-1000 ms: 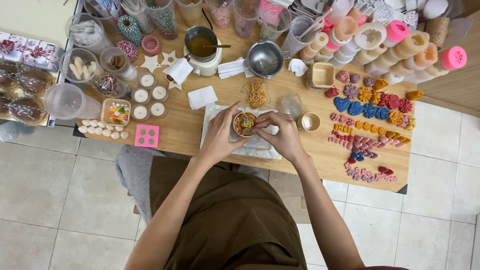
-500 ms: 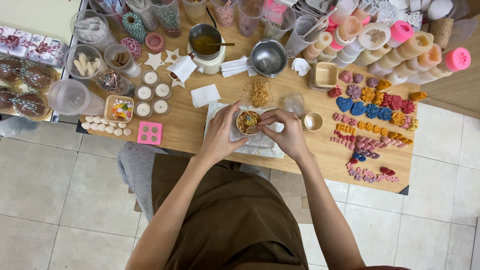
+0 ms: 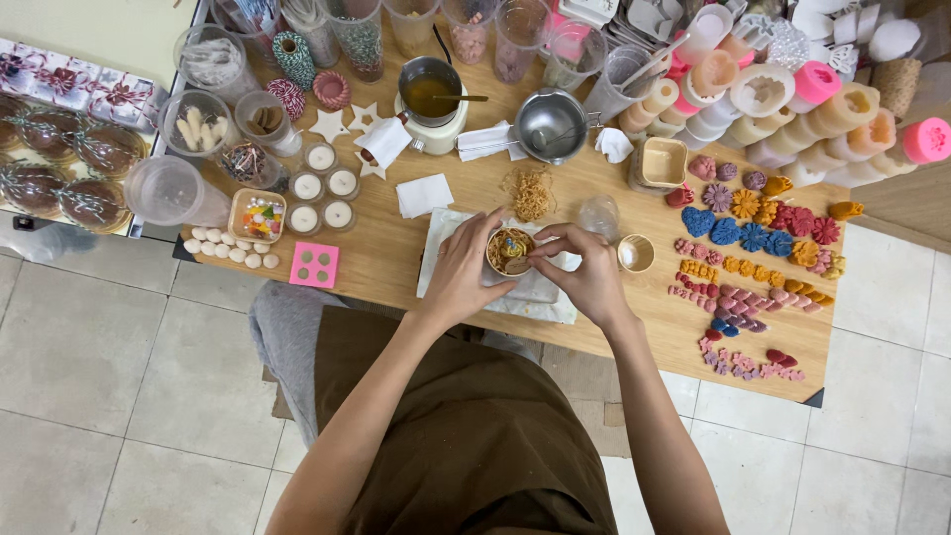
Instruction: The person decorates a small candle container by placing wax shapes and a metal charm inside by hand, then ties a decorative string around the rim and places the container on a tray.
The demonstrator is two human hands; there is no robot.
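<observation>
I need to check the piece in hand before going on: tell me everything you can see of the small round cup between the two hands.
The small round cup is shallow, with a pale tan rim. Inside lies a loose mix of yellowish strands and darker bits; details are too small to tell. It sits upright over a white cloth on the wooden table. The left hand cradles its left side, and the right hand pinches at its right rim.

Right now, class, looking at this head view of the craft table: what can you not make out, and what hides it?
- Small round container: its sides and base, covered by the left hand and right hand.
- Its filling: too small to identify.
- White sheet: its middle, under both hands.
- Clear jars: tops cut off by the upper edge.
- Metal pot: liquid too small to name.
</observation>
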